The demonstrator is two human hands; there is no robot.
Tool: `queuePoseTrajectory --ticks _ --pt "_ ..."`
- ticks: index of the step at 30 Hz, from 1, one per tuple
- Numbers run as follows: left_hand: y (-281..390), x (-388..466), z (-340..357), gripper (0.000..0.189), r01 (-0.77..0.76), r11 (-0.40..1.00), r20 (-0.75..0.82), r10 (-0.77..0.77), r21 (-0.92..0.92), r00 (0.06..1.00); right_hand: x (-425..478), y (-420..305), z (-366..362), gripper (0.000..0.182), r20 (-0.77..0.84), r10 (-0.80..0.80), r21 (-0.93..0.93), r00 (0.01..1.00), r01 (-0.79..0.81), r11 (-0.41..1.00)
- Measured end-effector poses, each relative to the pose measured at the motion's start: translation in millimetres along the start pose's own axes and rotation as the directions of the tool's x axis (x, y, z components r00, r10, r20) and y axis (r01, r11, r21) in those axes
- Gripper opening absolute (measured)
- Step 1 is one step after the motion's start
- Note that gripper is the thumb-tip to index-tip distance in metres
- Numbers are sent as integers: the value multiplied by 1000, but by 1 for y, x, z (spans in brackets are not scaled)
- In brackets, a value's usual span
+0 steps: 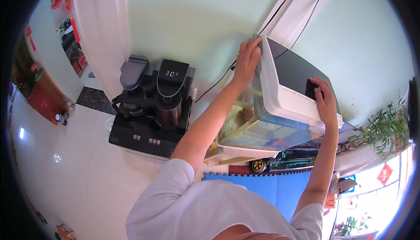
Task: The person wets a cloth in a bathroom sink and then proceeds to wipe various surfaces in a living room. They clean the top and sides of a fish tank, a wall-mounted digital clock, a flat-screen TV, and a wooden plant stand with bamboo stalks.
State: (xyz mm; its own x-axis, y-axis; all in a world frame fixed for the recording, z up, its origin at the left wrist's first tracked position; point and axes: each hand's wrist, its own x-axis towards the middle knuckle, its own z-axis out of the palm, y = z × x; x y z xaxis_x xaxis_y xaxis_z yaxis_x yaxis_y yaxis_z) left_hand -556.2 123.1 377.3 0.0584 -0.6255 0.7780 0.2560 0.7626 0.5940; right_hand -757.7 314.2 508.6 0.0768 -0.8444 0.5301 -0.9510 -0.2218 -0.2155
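A glass fish tank (246, 128) with a white-framed lid (292, 102) and a dark top panel (295, 66) stands before me on a light stand. My left hand (247, 61) presses a grey cloth (258, 53) against the lid's left side, near its back corner. My right hand (323, 99) rests at the lid's right front part, its fingers at a dark opening or dark piece (310, 89) that I cannot make out. Brownish shapes show through the tank's left glass.
Left of the tank stands a black tea-maker unit (144, 138) with a kettle (168, 112) and a glass pot (131, 104). Black cables (215, 84) run along the wall behind. A blue foam mat (262, 187) lies beyond the tank's stand. A leafy plant (387, 128) stands at right.
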Motion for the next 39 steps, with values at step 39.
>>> queuePoseTrajectory --ticks 39 --pt "57 -259 -42 51 371 914 45 -383 166 923 -2 32 4 31 36 32 103 999 -36 994"
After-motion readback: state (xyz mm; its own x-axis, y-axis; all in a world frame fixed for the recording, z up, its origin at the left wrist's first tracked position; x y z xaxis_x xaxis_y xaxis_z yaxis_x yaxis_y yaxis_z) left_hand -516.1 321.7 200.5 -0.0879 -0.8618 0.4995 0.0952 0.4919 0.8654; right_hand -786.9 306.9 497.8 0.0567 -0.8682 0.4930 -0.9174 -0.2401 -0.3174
